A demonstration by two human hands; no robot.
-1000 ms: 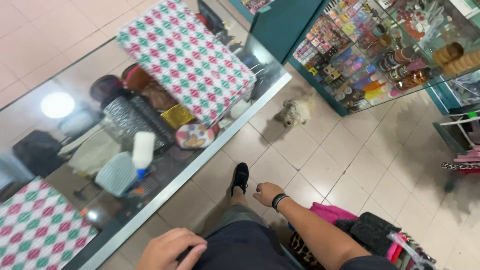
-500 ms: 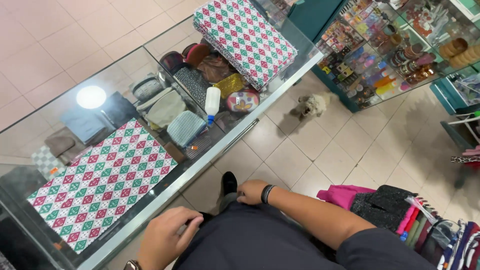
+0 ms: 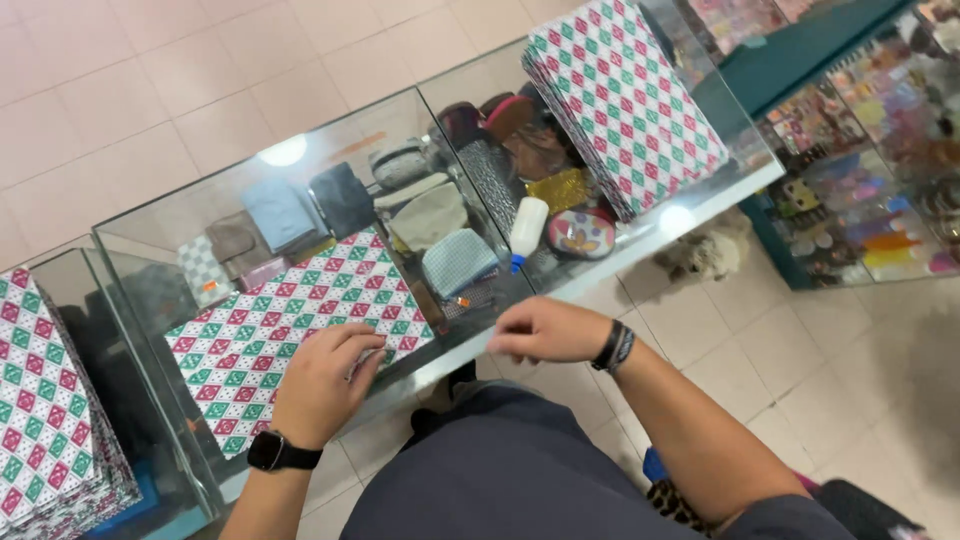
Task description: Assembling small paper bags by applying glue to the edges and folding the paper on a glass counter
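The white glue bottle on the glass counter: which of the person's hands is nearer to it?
Right. The right hand hovers just below the white glue bottle; the left hand rests farther left on the checkered sheet.

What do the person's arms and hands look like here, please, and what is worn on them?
Both forearms are bare, with no sleeves or gloves in view. The left hand has a black watch with a dark band on its wrist. The right hand has dark stacked bracelets around its wrist. No rings can be made out.
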